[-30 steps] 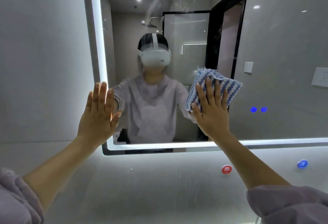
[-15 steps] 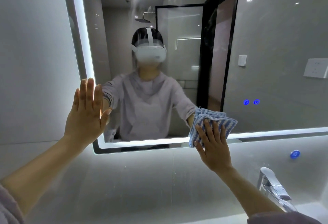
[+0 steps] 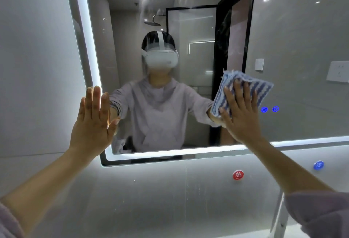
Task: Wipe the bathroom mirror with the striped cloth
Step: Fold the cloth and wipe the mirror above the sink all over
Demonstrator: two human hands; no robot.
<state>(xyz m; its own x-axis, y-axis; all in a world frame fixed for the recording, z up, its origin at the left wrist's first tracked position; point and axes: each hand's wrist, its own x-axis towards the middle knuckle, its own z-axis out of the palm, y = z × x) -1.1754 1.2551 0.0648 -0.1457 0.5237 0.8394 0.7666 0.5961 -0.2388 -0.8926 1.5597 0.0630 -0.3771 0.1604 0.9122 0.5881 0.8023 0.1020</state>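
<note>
My right hand (image 3: 240, 113) lies flat, fingers spread, pinning the folded striped cloth (image 3: 243, 90) to the mirror (image 3: 302, 49) just left of its two blue buttons (image 3: 270, 109); smears sit well above. My left hand (image 3: 93, 119) rests open-palmed, holding nothing, on the mirror's left edge

Place: a bathroom.
Mirror (image 3: 292, 39): hung on a grey tiled wall (image 3: 37, 68), edged with a lit strip.
Reflected in mirror: a shower head (image 3: 153, 21) and glass screen (image 3: 196, 49).
Below mirror: red (image 3: 238, 175) and blue (image 3: 318, 165) tap badges.
</note>
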